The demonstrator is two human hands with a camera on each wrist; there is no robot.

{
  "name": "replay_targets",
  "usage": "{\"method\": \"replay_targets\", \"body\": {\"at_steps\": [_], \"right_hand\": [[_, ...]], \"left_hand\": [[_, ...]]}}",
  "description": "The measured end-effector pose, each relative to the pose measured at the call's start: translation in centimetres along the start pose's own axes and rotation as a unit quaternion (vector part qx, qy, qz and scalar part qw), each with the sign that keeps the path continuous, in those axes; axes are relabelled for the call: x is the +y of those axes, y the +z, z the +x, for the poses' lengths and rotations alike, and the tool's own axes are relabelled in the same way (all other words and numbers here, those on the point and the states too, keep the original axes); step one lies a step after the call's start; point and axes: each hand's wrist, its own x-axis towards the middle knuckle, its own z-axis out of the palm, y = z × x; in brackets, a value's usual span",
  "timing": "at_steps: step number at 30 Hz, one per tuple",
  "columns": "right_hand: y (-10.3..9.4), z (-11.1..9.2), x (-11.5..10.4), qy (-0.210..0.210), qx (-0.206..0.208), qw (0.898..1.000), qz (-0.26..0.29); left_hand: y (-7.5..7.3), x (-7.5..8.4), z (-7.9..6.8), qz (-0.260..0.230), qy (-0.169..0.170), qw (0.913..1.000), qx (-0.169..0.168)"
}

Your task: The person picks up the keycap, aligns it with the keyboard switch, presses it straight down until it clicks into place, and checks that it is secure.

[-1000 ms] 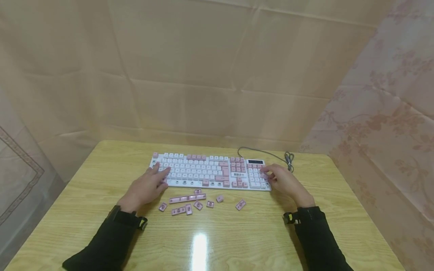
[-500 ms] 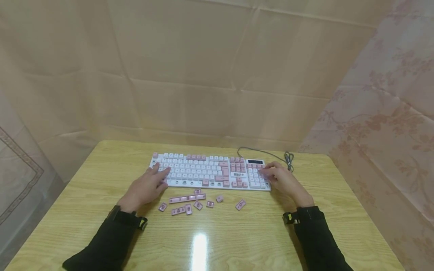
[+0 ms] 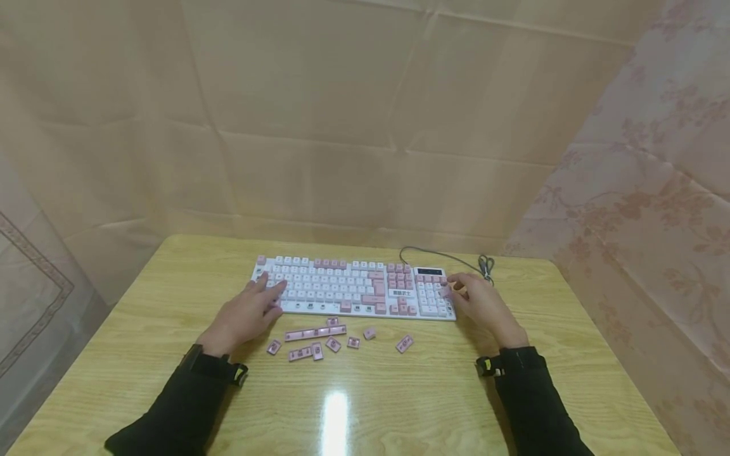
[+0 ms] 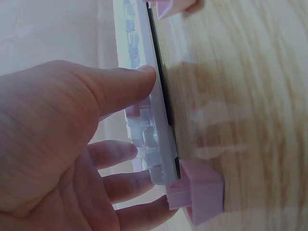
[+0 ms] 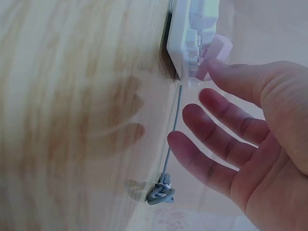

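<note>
A white and pink keyboard point(image 3: 325, 291) lies on the wooden table, with bare switch spots along its bottom row and right end. My left hand point(image 3: 245, 313) rests at its left end, fingers extended, the thumb point(image 4: 130, 86) against the front edge. Over at the number pad, my right hand point(image 3: 476, 301) pinches a pink keycap point(image 5: 216, 55) between thumb and forefinger, the forefinger mostly hidden in the right wrist view. That keycap is tilted, right at the keyboard's right edge. The other right fingers stay spread and loosely bent.
In front of the keyboard lie several loose pink keycaps, among them a long space bar point(image 3: 315, 333) and a keycap point(image 3: 404, 344) set apart to the right. A grey cable point(image 3: 445, 254) runs behind to a bundled coil point(image 3: 486, 266). Curtains hang beyond the table.
My right hand moved left over the number pad, then back right, and its fingers now part more, showing the pinched keycap. The left hand and loose keycaps stay put.
</note>
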Motion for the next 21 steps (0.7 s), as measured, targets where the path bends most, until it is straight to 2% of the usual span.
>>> {"method": "replay_targets", "body": {"at_steps": [9,21], "right_hand": [[0.11,0.31,0.08,0.008,-0.02,1.0,-0.009],[0.12,0.39,-0.48,0.003,-0.017,1.0,0.018]], "left_hand": [[0.0,0.05,0.05,-0.001,0.0,1.0,-0.001],[-0.15,0.01,-0.09,-0.001,0.007,1.0,0.0]]}}
